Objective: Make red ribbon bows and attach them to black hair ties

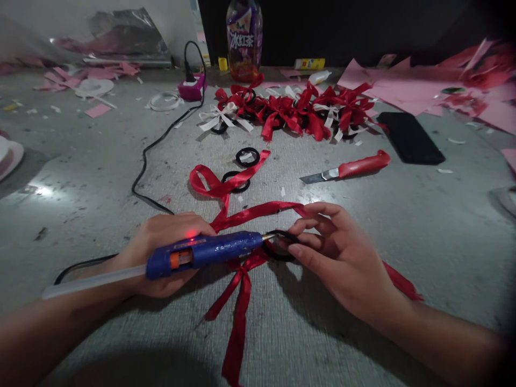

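Left hand (161,252) grips glue gun (201,252); nozzle at black ring (278,248), apparently pinched in right hand (338,252).

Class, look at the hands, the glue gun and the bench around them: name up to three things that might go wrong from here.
1. The glue gun nozzle touches the black hair tie by the right hand fingertips: a burn seems possible.
2. The red ribbon lies under the nozzle and may catch stray glue.
3. The utility knife lies blade-out nearby.
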### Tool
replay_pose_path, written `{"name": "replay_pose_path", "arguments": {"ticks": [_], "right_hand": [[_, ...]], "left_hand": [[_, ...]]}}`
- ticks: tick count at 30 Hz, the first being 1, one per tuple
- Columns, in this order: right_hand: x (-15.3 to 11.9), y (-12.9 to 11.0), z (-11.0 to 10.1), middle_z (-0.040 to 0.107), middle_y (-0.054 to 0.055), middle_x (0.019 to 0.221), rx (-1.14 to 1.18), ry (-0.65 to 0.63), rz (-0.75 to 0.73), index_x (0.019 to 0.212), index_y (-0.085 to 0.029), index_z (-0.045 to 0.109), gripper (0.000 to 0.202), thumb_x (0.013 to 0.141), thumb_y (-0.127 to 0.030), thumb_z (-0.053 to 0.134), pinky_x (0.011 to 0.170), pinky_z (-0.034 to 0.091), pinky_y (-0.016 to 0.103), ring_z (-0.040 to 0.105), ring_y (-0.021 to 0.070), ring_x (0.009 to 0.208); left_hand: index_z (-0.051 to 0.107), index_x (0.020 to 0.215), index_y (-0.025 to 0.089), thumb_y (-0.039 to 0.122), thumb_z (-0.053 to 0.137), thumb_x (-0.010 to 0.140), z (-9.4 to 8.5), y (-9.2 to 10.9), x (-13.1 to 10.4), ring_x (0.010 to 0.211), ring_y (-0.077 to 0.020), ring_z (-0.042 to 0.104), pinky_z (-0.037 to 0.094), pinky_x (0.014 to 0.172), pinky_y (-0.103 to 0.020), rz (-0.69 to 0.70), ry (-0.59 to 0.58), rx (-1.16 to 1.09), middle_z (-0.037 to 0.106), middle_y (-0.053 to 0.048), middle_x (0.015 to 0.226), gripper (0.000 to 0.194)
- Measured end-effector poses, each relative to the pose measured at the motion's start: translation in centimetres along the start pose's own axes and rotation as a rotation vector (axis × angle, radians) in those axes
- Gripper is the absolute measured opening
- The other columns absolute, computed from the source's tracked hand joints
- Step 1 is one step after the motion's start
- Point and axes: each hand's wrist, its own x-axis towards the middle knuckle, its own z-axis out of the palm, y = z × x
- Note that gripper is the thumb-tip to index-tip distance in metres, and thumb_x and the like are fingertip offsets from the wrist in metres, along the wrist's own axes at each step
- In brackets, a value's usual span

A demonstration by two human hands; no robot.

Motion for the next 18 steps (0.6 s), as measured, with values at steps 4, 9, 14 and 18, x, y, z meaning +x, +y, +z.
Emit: {"name": "replay_pose_path", "arguments": {"ticks": [4, 9, 14, 18], "right_hand": [[-0.3, -0.2, 0.2, 0.067, -0.002, 0.093, -0.093, 0.010, -0.057, 0.111, -0.028, 0.050, 0.038, 0.082, -0.019, 0.071, 0.066, 0.058, 0.021, 0.070, 0.0113, 0.080], [-1.1, -0.2, 0.5, 0.070, -0.001, 0.096, -0.182, 0.064, -0.172, 0.112, -0.030, 0.050, 0.040, 0.081, -0.018, 0.072, 0.081, 0.062, 0.031, 0.072, 0.0166, 0.091], [-0.9, -0.4, 0.4, 0.071, -0.001, 0.094, -0.171, 0.099, -0.124, 0.107, -0.032, 0.052, 0.038, 0.079, -0.023, 0.075, 0.082, 0.061, 0.034, 0.071, 0.0186, 0.092], [-0.5, -0.3, 0.1, 0.070, -0.001, 0.096, -0.117, 0.081, -0.068, 0.108, -0.032, 0.051, 0.038, 0.079, -0.026, 0.075, 0.083, 0.061, 0.035, 0.071, 0.0168, 0.087]], "left_hand": [[0.059, 0.098, 0.025, 0.023, 0.053, 0.080, 0.0, 0.1, 0.0, 0.068, -0.0167, 0.062, 0.048, 0.063, -0.030, 0.004, 0.001, 0.000, 0.067, -0.002, 0.080, 0.020], [0.060, 0.096, 0.025, 0.025, 0.052, 0.080, 0.2, 0.0, 0.1, 0.063, -0.0167, 0.060, 0.047, 0.060, -0.031, 0.005, 0.028, 0.015, 0.067, -0.003, 0.077, 0.017], [0.062, 0.093, 0.024, 0.023, 0.054, 0.083, 0.2, 0.5, 0.1, 0.068, -0.0162, 0.064, 0.049, 0.064, -0.031, -0.065, 0.131, 0.064, 0.069, -0.002, 0.079, 0.013], [0.061, 0.093, 0.024, 0.021, 0.058, 0.084, -0.5, 0.2, -0.2, 0.065, -0.0136, 0.062, 0.048, 0.062, -0.030, -0.075, 0.324, 0.093, 0.069, 0.000, 0.082, 0.010]]}}
